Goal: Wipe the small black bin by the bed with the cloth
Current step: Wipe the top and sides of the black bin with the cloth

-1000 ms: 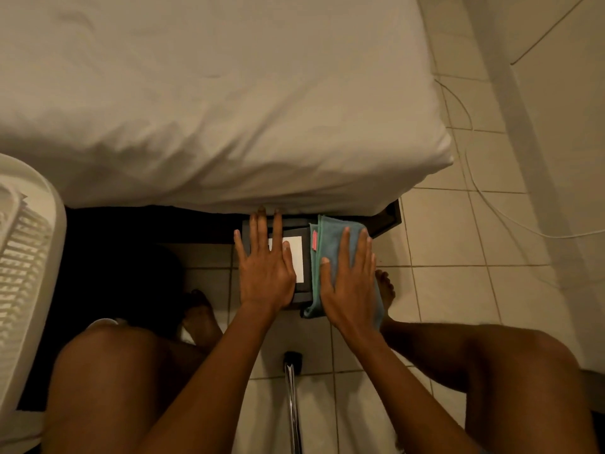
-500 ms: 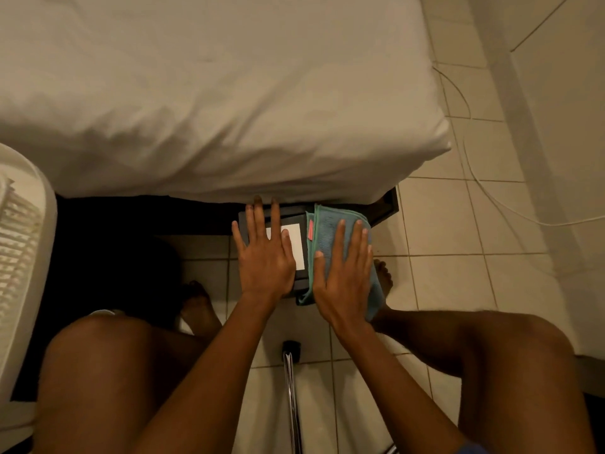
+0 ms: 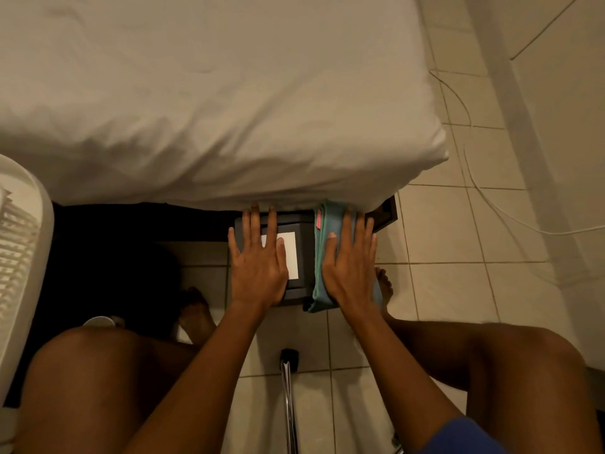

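Right hand (image 3: 352,273) flat and spread wide, palm down, pressing the folded teal cloth (image 3: 330,221) onto the right part of the small black bin (image 3: 306,253); fingertips reaching up to the overhanging edge of the bed (image 3: 229,109). Left hand (image 3: 258,267) likewise flat and open, fingers splayed, laid on the bin's left part and half covering a white label (image 3: 291,253) on its top. Bin standing on the tiled floor (image 3: 458,240), tucked against the bed's near edge by its right corner, between the bare knees. Small pink tag (image 3: 317,222) showing on the cloth's left edge. White slatted basket (image 3: 19,257) at far left, thin white cable (image 3: 491,204) trailing across the tiles at right, chrome pole (image 3: 288,404) low in the middle
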